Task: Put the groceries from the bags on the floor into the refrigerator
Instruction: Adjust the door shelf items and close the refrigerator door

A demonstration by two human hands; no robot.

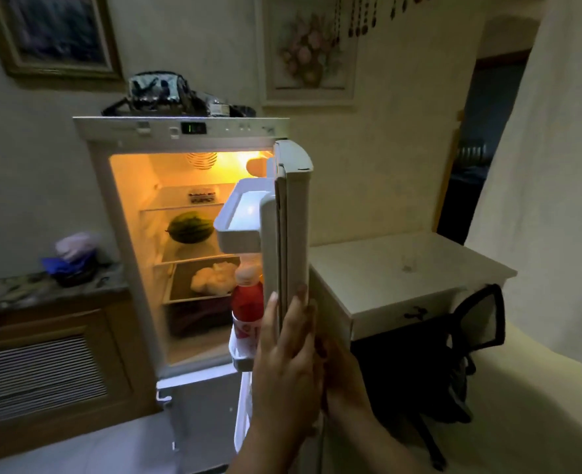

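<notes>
The refrigerator (125, 206) stands open and lit inside. Its door (294, 213) is swung toward me, edge-on. My left hand (284, 357) lies flat with straight fingers against the door's inner edge. My right hand (342, 374) is on the door's outer side, mostly hidden behind the left, so its fingers are unclear. A watermelon (190, 227) sits on the middle shelf. A white bag (214, 277) lies on the shelf below. A red bottle (247, 302) stands in the lower door rack. No grocery bags on the floor are in view.
A white side table (405, 268) stands right of the door, with a black chair (453, 347) in front of it. A wooden cabinet with a stone top (43, 285) is at the left. Dark bags (159, 92) rest on the fridge top. A doorway (477, 138) opens at the right.
</notes>
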